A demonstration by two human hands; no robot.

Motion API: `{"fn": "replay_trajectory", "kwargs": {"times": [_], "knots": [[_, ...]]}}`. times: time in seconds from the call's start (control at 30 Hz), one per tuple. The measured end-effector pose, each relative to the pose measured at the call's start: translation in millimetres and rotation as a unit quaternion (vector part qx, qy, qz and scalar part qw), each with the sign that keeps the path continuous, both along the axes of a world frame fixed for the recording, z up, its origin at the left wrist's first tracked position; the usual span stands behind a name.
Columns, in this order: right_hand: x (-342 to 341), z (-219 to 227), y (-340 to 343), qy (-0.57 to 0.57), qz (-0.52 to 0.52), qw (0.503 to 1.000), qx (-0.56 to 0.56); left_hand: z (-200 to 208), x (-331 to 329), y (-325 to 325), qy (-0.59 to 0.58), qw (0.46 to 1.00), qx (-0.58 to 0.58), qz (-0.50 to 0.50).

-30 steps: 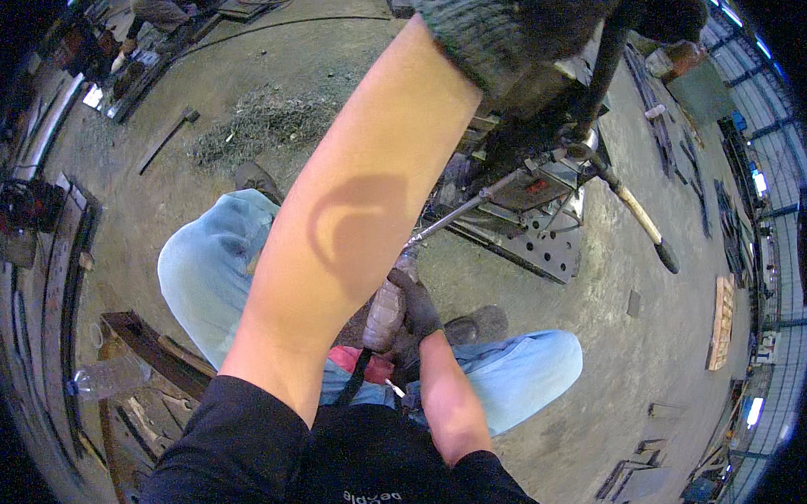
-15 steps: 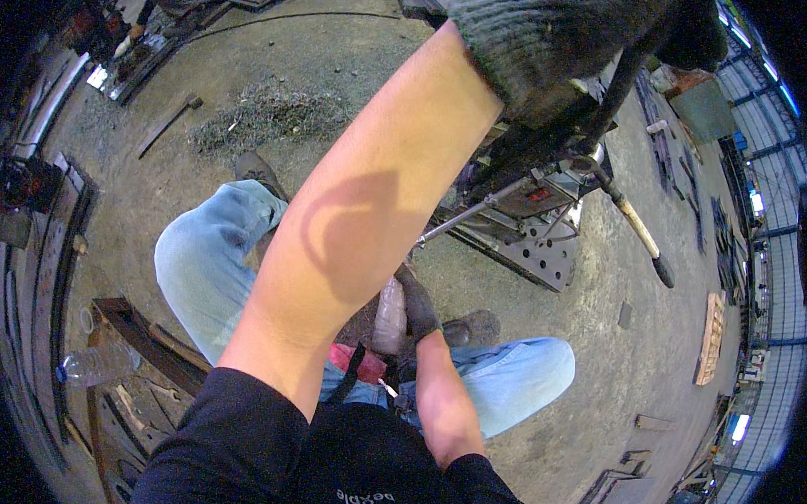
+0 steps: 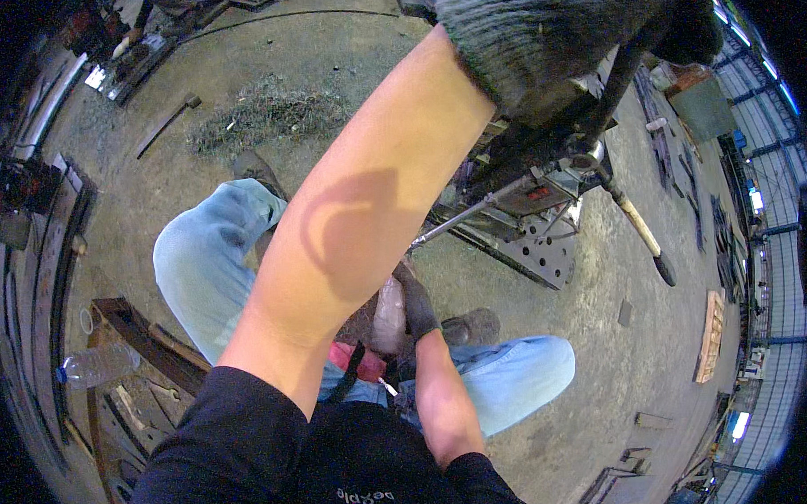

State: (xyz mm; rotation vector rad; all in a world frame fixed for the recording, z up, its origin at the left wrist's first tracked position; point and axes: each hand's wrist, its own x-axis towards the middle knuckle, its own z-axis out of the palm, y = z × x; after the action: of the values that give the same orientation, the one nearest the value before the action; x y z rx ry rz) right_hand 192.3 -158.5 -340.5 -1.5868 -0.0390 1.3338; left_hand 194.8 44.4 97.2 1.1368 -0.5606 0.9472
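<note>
My left forearm crosses the view from lower left to upper right. My left hand [image 3: 565, 37], in a dark knitted glove, is large and close at the top right, in front of a dark metal machine or fixture [image 3: 535, 194]; its fingers are lost in shadow. Low between my knees, my right hand [image 3: 418, 305], also gloved, is curled beside a shiny, pale wrapped cylinder [image 3: 389, 319]. A thin metal rod [image 3: 460, 225] slants from near its fingers to the fixture. My left forearm hides part of that hand, and what it grips does not show.
A wooden-handled tool [image 3: 635, 219] juts right from the fixture, above a perforated steel plate [image 3: 541, 252]. A hammer [image 3: 166, 125] lies near metal shavings [image 3: 274, 119] on the floor. At left are a plastic bottle [image 3: 101, 365] and rusty steel pieces [image 3: 153, 345]. A wooden pallet [image 3: 710, 337] lies right.
My left gloved hand and forearm have shifted very slightly left. My right hand stays almost in the same place beside the wrapped cylinder.
</note>
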Motion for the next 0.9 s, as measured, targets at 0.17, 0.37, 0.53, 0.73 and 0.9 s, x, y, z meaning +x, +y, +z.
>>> {"fn": "replay_trajectory", "kwargs": {"times": [0.17, 0.37, 0.53, 0.73, 0.9], "knots": [[-2, -6, -5, 0.020, -0.042, 0.997, 0.057, 1, 3, -1, 0.003, 1.000, -0.001, -0.001], [-10, 11, -2, -0.056, -0.037, 0.996, 0.065, -1, 3, 0, 0.004, 1.000, -0.002, -0.002], [-1, -38, -16, -0.137, 0.002, 0.989, 0.057, 0, 6, -4, -0.002, 1.000, -0.009, -0.012], [-7, -18, -9, -0.106, 0.064, 0.992, 0.014, -2, 1, -1, 0.007, 1.000, -0.006, -0.004], [-14, 8, -3, -0.062, 0.048, 0.997, 0.027, -6, -2, 2, 0.013, 1.000, -0.005, 0.005]]}}
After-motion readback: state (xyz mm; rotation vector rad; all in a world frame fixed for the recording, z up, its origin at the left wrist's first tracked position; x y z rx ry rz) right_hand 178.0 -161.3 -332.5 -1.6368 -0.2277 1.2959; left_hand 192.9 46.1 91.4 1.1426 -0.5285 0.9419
